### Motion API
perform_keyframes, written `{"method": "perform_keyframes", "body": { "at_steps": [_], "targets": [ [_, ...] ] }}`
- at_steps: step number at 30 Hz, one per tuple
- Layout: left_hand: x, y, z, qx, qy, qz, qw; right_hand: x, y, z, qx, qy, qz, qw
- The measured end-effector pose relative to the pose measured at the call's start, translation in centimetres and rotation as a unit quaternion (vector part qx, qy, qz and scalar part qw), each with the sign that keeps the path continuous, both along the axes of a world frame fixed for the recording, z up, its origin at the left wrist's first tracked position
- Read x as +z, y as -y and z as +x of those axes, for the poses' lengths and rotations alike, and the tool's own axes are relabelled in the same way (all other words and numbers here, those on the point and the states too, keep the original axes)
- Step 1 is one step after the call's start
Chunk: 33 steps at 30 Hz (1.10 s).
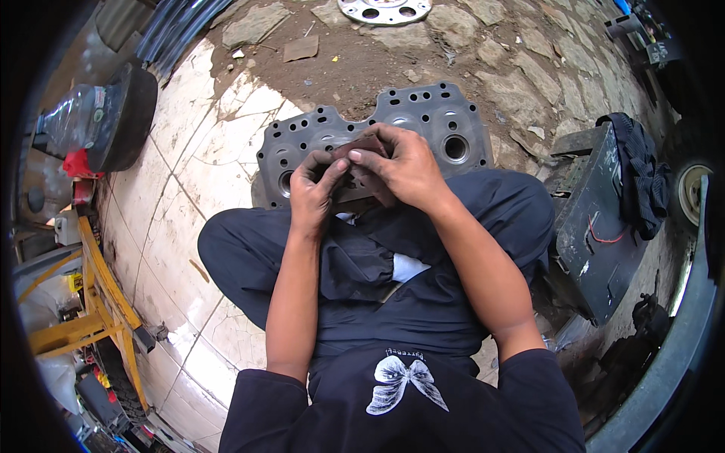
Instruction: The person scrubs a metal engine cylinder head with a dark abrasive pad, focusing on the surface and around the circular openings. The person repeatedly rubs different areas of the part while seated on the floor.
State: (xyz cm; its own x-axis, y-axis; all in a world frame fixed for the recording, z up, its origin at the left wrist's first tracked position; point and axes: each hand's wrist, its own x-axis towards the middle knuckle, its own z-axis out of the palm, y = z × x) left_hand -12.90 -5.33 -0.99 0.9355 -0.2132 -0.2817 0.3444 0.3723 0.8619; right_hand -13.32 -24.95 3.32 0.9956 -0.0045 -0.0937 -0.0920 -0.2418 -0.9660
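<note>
A piece of reddish-brown sandpaper point(366, 146) is pinched between both hands, bent or folded, with a flap hanging down below the fingers. My left hand point(311, 189) grips its left side, thumb against curled fingers. On the other side my right hand point(414, 164) presses thumb and fingers on the sheet. Both hands are grimy. Behind and under them lies a grey metal cylinder head point(472, 124) with many round holes, on the ground in front of my crossed legs. My hands and the sheet hide its middle.
At the far edge lies a silver disc with holes point(385, 16), near a brown flat scrap point(301, 48). Left are a black tub point(134, 121), a clear plastic bottle point(72, 113) and a yellow frame point(94, 302). Right, a dark metal box point(596, 234) carries a black cloth point(638, 177).
</note>
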Motion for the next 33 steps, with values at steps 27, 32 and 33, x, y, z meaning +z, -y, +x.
{"method": "perform_keyframes", "body": {
  "at_steps": [27, 32, 33],
  "targets": [
    [-0.2, 0.4, -0.1, -0.017, 0.015, 0.062, 0.998, -1.0, 0.8, 0.5, 0.085, -0.01, 0.016, 0.996],
    [-1.0, 0.3, 0.3, -0.035, 0.054, 0.099, 0.993, -1.9, 1.1, 0.6, 0.068, -0.002, 0.007, 0.998],
    [-0.6, 0.3, 0.1, -0.036, 0.009, 0.047, 0.998, -1.9, 0.9, 0.7, 0.066, 0.001, 0.008, 0.998]
  ]
}}
